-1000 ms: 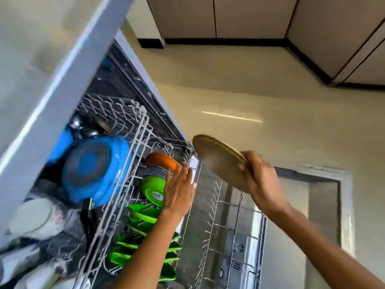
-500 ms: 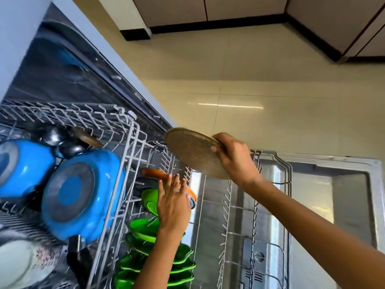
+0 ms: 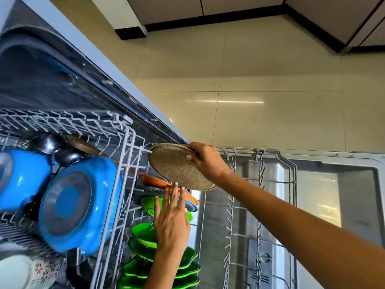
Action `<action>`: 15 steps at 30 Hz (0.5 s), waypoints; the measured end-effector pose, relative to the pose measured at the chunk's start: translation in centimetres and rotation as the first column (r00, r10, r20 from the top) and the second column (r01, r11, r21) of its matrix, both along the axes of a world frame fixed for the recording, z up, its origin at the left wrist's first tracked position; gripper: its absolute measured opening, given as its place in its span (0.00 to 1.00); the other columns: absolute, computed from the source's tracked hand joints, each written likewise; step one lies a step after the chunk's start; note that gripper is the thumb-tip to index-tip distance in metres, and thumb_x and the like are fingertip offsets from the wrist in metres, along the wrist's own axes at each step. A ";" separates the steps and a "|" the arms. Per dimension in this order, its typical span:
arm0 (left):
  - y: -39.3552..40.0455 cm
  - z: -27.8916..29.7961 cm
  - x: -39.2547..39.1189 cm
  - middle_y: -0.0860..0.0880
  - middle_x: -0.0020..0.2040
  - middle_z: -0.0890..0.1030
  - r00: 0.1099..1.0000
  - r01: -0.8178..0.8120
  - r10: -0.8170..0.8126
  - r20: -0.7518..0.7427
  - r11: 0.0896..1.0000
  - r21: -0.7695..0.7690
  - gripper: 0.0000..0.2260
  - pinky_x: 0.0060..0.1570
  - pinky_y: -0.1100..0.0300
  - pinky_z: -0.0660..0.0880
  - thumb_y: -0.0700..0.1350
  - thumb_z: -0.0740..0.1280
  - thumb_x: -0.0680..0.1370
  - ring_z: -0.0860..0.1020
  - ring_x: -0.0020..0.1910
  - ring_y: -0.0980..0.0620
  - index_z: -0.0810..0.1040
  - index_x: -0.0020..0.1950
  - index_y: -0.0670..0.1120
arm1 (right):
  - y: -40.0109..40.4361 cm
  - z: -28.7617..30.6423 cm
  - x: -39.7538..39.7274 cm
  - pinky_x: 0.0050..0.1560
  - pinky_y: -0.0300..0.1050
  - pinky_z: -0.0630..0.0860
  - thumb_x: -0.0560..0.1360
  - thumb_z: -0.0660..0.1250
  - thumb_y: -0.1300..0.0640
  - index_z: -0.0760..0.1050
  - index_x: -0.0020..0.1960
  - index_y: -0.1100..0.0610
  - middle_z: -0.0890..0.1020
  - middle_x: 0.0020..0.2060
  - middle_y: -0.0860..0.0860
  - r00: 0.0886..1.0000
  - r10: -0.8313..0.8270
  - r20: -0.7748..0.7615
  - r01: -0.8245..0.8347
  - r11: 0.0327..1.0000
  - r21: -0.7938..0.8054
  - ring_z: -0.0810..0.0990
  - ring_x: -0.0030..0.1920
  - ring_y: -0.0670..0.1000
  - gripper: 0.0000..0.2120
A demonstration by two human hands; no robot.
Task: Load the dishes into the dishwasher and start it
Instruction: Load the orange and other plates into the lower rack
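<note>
Right hand (image 3: pixel 208 161) has its grip on the rim of the speckled brown plate (image 3: pixel 177 167), thumb on the face, fingers behind. Plate is tilted and in the air, just above the back end of the lower rack (image 3: pixel 277 180), not yet slotted.

Left hand (image 3: pixel 171 220) is flat, fingers straight, holding nothing; fingertips touch the orange plate (image 3: pixel 154 181) just below the brown plate.

Progress: mid-load, by the look of it. Below the brown plate stand the orange plate, a grey one and a row of green plates (image 3: pixel 145 232). Left of it, the upper rack (image 3: pixel 116 167) holds blue pots (image 3: pixel 77 207). Door (image 3: pixel 354 184) is open, so seating this plate, closing and starting remain.

Room: upper rack corner wire sits right beside the brown plate's left edge, tight. Right of it the tines look free. Slot behind the orange plate seems open.
</note>
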State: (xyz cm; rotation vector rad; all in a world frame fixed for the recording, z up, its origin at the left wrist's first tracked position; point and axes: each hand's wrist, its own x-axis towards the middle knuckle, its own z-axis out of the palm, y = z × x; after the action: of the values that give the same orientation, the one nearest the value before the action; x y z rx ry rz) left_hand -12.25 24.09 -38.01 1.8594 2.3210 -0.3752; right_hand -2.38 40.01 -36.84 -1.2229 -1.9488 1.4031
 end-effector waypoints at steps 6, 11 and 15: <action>-0.1 0.0 0.0 0.45 0.69 0.71 1.000 -0.006 0.006 -0.009 1.000 -0.009 0.35 0.69 0.47 0.50 0.41 0.79 0.61 0.73 0.66 0.44 0.75 0.67 0.45 | -1.1 -1.6 -2.0 0.44 0.45 0.67 0.75 0.60 0.58 0.73 0.58 0.65 0.79 0.51 0.61 0.984 0.164 0.075 -0.154 0.981 -0.120 0.77 0.51 0.59 0.15; -0.1 -0.2 0.1 0.44 0.69 0.71 1.000 -0.010 0.010 0.021 1.000 -0.004 0.38 0.70 0.47 0.47 0.39 0.79 0.57 0.72 0.66 0.43 0.75 0.67 0.45 | -2.1 -2.6 -2.6 0.49 0.51 0.75 0.77 0.61 0.57 0.51 0.76 0.53 0.73 0.60 0.62 0.834 0.415 0.364 -0.388 0.910 -0.149 0.76 0.56 0.62 0.31; 0.0 -0.1 0.3 0.45 0.70 0.71 0.999 -0.020 0.021 0.033 1.000 -0.017 0.40 0.67 0.44 0.54 0.39 0.80 0.55 0.72 0.67 0.43 0.75 0.67 0.45 | -1.0 -1.3 -2.5 0.40 0.48 0.71 0.80 0.56 0.57 0.46 0.77 0.47 0.76 0.54 0.60 0.712 0.381 0.590 -0.470 0.883 -0.003 0.79 0.51 0.60 0.30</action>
State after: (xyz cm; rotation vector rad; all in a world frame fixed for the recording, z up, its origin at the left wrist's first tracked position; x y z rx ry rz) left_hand -11.99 24.08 -38.16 1.8188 2.3061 -0.3570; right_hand -4.90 39.03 -38.16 -1.2766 -2.8629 1.1161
